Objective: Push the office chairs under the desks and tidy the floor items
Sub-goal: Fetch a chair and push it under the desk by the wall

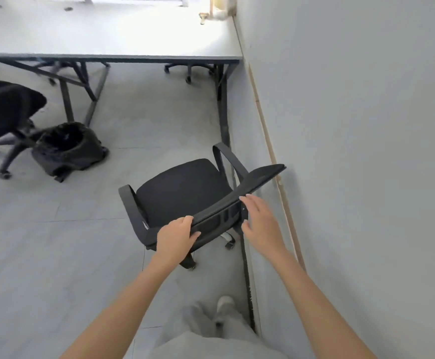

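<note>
Far left: second black office chair (pixel 4 112) and slumped black backpack (pixel 68 147) on the grey floor, near the grey-topped desk (pixel 107 45). Centre: black mesh armchair (pixel 182 195), well short of the desk. Left hand (pixel 176 235) grips its backrest top; right hand (pixel 259 224) hovers, fingers spread, holding nothing. Grip both sides, roll straight between desk legs, clear of the right wall. No readable writing.

An office — long desks (pixel 107 35), wheeled black chairs (pixel 182 193), grey floor (pixel 55 255).
</note>
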